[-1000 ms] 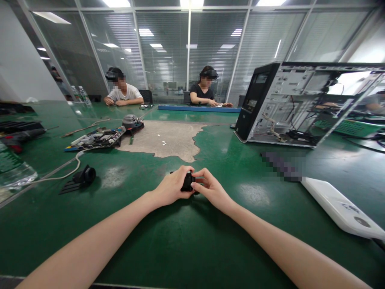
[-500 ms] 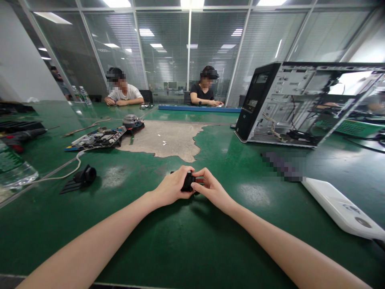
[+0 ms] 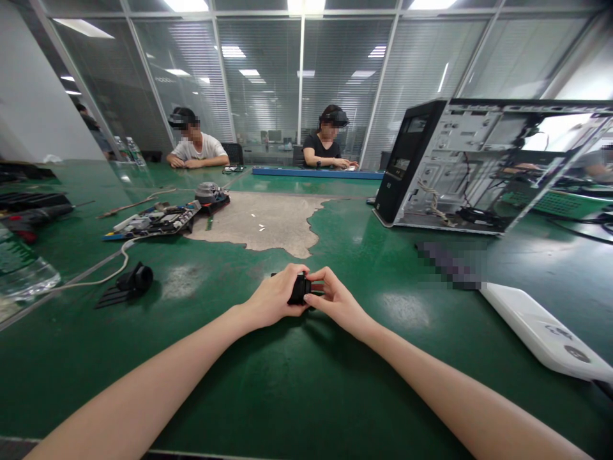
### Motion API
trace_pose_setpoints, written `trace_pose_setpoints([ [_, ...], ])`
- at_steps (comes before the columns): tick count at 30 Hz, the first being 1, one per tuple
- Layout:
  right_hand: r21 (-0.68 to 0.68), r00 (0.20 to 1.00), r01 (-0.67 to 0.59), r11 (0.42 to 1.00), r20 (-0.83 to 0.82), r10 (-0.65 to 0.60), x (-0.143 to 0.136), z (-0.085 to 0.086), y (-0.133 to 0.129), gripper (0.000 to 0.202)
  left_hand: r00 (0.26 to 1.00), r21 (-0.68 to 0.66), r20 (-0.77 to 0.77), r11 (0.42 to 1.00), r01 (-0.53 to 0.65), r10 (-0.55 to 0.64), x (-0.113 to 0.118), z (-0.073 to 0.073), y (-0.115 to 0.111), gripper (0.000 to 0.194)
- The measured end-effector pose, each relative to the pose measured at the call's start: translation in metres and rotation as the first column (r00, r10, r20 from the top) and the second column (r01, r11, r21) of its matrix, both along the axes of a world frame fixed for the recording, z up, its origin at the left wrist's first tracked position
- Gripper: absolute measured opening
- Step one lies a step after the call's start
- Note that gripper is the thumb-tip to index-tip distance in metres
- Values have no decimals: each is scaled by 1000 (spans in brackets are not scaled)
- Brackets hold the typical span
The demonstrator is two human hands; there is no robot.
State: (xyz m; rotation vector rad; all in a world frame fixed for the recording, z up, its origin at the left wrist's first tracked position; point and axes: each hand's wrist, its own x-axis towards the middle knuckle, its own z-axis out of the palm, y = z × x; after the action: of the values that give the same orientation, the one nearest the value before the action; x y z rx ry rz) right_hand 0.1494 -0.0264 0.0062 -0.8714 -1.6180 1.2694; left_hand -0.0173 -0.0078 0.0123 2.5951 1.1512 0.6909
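Observation:
A small black part (image 3: pixel 297 291), rounded and partly hidden by my fingers, is held between both hands just above or on the green table (image 3: pixel 306 383); I cannot tell its exact kind. Around its left side wraps my left hand (image 3: pixel 274 297), thumb below and fingers over the top. My right hand (image 3: pixel 338 297) pinches its right end with thumb and fingertips. To the left, apart from my hands, lies another black piece (image 3: pixel 131 281) with a round end and flat prongs.
A circuit board (image 3: pixel 158 220) with a cable sits at the left, near a power drill (image 3: pixel 38 217) and a water bottle (image 3: pixel 23 265). An opened computer case (image 3: pixel 445 172) stands at the right, with a white device (image 3: pixel 541 329) in front. Two co-workers (image 3: pixel 198 150) sit across the table.
My hands and the black part stay almost in place, with only a very slight shift of the fingers at its right end.

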Motion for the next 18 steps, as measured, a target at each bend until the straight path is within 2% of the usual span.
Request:
trace_pose_setpoints([
  [7,8,1000,7,1000,-10,-7,-2,-3,1,21,1000,8,0,1000,5,-5,1,1,-1,52],
  [12,4,1000,22,1000,16,-22,-1,-4,1,27,1000,21,14,1000,4,-5,0,0,0,54],
  [18,-1,1000,-23,1000,1,23,-1,0,0,25,999,27,25,999,31,-31,-2,-1,0,55],
])
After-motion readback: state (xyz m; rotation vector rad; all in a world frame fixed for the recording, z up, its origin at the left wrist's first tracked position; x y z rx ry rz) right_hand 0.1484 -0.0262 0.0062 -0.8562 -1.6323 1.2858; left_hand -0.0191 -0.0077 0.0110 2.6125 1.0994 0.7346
